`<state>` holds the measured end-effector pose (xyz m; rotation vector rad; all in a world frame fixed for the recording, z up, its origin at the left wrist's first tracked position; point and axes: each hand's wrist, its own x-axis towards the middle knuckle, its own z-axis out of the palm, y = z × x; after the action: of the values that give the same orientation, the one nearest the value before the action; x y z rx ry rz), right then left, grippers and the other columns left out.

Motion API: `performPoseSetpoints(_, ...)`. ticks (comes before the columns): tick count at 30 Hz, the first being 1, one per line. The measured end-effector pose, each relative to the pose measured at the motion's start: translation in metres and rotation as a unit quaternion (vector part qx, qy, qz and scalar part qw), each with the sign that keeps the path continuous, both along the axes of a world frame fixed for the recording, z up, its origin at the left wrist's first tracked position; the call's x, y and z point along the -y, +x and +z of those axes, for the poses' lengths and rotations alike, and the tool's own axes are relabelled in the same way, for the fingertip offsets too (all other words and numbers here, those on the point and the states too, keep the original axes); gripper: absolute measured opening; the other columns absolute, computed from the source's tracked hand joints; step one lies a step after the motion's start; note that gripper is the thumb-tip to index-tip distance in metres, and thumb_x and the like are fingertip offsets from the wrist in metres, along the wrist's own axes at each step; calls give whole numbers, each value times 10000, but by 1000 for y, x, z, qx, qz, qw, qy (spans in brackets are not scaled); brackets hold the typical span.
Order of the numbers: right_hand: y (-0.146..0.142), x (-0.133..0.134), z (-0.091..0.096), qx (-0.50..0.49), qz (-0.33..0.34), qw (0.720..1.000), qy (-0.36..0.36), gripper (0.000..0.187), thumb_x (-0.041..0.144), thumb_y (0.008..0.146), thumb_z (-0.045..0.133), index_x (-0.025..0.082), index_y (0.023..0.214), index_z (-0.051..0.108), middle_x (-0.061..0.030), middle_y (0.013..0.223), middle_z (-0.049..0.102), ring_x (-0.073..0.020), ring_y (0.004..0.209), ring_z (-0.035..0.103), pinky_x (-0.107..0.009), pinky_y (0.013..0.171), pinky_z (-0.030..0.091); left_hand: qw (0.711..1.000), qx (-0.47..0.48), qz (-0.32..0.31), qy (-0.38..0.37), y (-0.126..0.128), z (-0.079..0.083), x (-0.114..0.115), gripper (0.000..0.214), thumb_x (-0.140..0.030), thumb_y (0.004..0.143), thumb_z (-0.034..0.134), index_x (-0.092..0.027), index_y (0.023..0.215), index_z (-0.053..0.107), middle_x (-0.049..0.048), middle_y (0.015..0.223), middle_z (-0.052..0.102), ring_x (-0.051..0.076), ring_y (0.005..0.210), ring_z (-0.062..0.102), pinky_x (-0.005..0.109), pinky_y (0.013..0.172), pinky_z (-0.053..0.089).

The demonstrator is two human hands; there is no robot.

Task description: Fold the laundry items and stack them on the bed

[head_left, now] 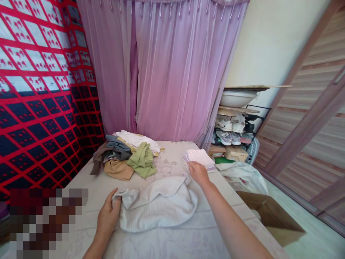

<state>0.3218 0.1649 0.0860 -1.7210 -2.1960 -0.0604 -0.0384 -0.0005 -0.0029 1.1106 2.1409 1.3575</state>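
Observation:
A white ribbed garment (159, 205) lies partly folded on the pale bed (172, 244) in front of me. My left hand (109, 214) pinches its left edge, fingers closed on the cloth. My right hand (198, 172) reaches forward to the garment's far right corner, fingers curled down on the fabric, right beside a neat stack of folded white striped cloths (199, 158). A heap of unfolded clothes (126, 156), green, tan, grey and white, sits further back on the left.
A red and dark patterned hanging (40, 90) covers the left wall, and pink curtains (167, 72) hang behind the bed. To the right stand a shoe rack (234, 133), a white plastic bag (242, 176) and an open cardboard box (269, 216) on the floor.

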Motion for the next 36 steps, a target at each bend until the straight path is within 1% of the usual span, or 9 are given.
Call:
performPoseSetpoints(3, 15, -42, 15, 27, -6, 1000, 2, 410, 162, 888, 362, 167, 1203, 625, -87, 1270, 612, -176, 1184, 544, -280, 1040, 358, 1000, -21, 0, 16, 1, -7, 2, 590, -559, 766, 494, -212, 1234, 588, 8, 726, 680, 233, 738, 669, 315, 678, 525)
performPoseSetpoints(6, 23, -78, 16, 52, -19, 998, -11, 437, 192, 908, 348, 149, 1285, 565, -112, 1358, 536, -185, 1274, 463, -322, 1091, 305, 999, -13, 4, 39, -1, -14, 1, 569, -564, 764, 515, -217, 1206, 605, 15, 793, 701, 224, 786, 675, 289, 674, 527)
performPoseSetpoints(10, 26, -105, -6, 74, -36, 995, -53, 473, 331, 947, 315, 205, 1379, 461, -116, 1450, 427, -241, 1328, 392, -483, 1060, 331, 999, 13, -1, 32, -6, -23, 0, 577, -592, 745, 519, -226, 1179, 619, 34, 934, 719, 241, 930, 667, 307, 765, 534)
performPoseSetpoints(14, 24, -111, -34, 80, -57, 992, -77, 484, 391, 963, 255, 284, 1417, 386, -78, 1505, 342, -269, 1369, 314, -612, 1034, 287, 999, 34, -7, 4, -8, -26, 1, 603, -623, 728, 504, -245, 1184, 614, 42, 1091, 701, 260, 1088, 616, 345, 903, 496)
performPoseSetpoints(22, 22, -112, -44, 95, -70, 990, -70, 478, 405, 961, 260, 320, 1419, 369, -67, 1509, 335, -253, 1374, 293, -600, 1049, 267, 999, 36, 13, 8, -5, -25, -4, 591, -630, 702, 508, -238, 1124, 643, 43, 1060, 712, 263, 1057, 632, 340, 868, 516)
performPoseSetpoints(27, 23, -106, -22, 75, -52, 991, -98, 495, 388, 956, 263, 269, 1422, 377, -100, 1507, 331, -272, 1372, 304, -612, 1032, 299, 1000, 18, 7, 8, -3, -22, -6, 521, -536, 701, 572, -230, 1115, 654, 17, 932, 728, 230, 905, 674, 286, 747, 535)
performPoseSetpoints(30, 23, -88, -7, 63, -46, 996, -53, 513, 327, 942, 297, 234, 1443, 347, -102, 1523, 299, -251, 1387, 280, -558, 1078, 273, 1000, 17, 4, 16, 0, -17, -6, 505, -500, 699, 582, -231, 1121, 653, 5, 874, 726, 212, 830, 677, 267, 700, 526)
performPoseSetpoints(33, 15, -53, -7, 25, 73, 996, -49, 541, 162, 834, 415, 214, 1369, 474, -81, 1451, 430, -198, 1333, 382, -400, 1109, 284, 999, 27, -6, 22, 4, -10, -7, 482, -504, 670, 586, -228, 1055, 672, 3, 836, 725, 214, 812, 674, 259, 676, 514)
performPoseSetpoints(36, 3, -12, -25, 10, 235, 958, -164, 639, 89, 702, 483, 241, 1321, 529, -36, 1380, 521, -175, 1267, 466, -331, 1077, 329, 999, 37, -19, 25, 7, -4, -7, 424, -514, 647, 578, -229, 946, 676, -2, 808, 718, 214, 786, 668, 258, 664, 504)
